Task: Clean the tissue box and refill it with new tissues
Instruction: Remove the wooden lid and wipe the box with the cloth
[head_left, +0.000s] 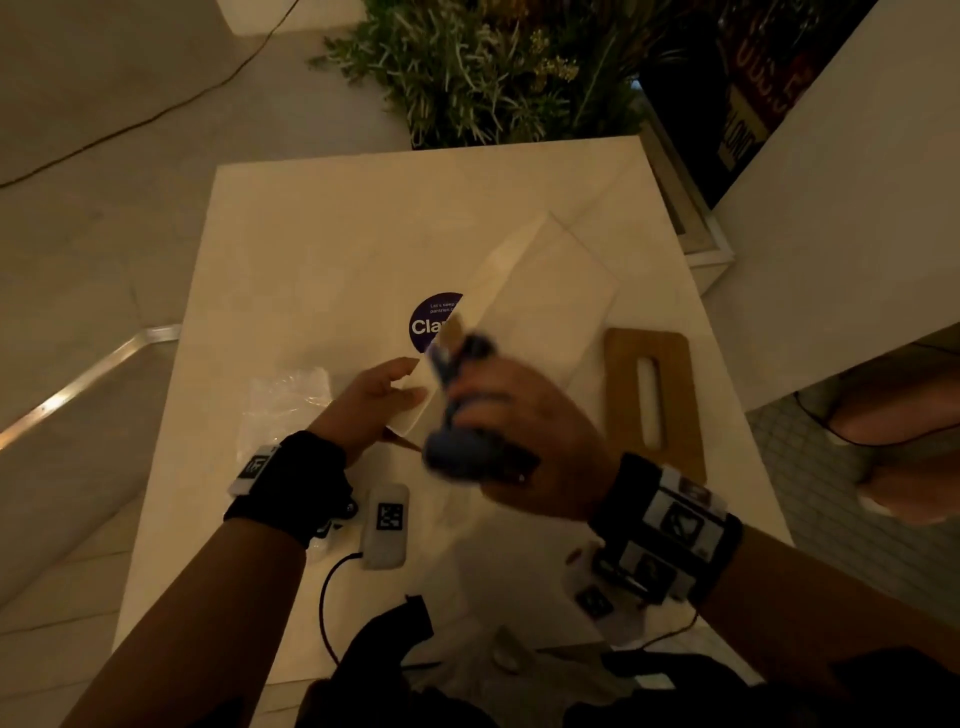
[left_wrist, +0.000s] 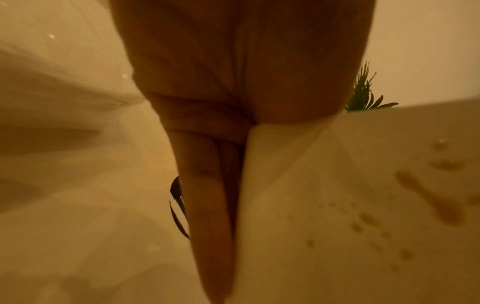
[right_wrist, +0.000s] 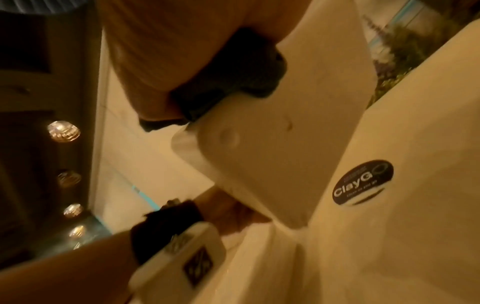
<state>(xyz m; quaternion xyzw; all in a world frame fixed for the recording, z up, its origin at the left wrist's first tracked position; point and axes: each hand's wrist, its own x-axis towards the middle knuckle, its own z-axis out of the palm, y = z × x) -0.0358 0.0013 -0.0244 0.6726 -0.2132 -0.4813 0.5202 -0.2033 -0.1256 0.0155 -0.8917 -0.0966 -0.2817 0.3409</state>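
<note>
Tissue box (head_left: 524, 306): tipped up over the white table (head_left: 311, 249), near end in your hands | left hand (head_left: 371, 400): fingers (left_wrist: 207, 205) straight, flat against its end | right hand (head_left: 524, 436): curled round a blue cloth (head_left: 457, 410), pressed on the box | left wrist view alone: brown spots on a wall | wooden lid (head_left: 655, 400): flat beside the box.

Looks to me like a cafe or food-court spot, not a home. I see a white table (head_left: 311, 249) w/ round "ClayGo" sticker (right_wrist: 363, 182), planter greenery (head_left: 493, 67), tiled floor (head_left: 831, 467).
</note>
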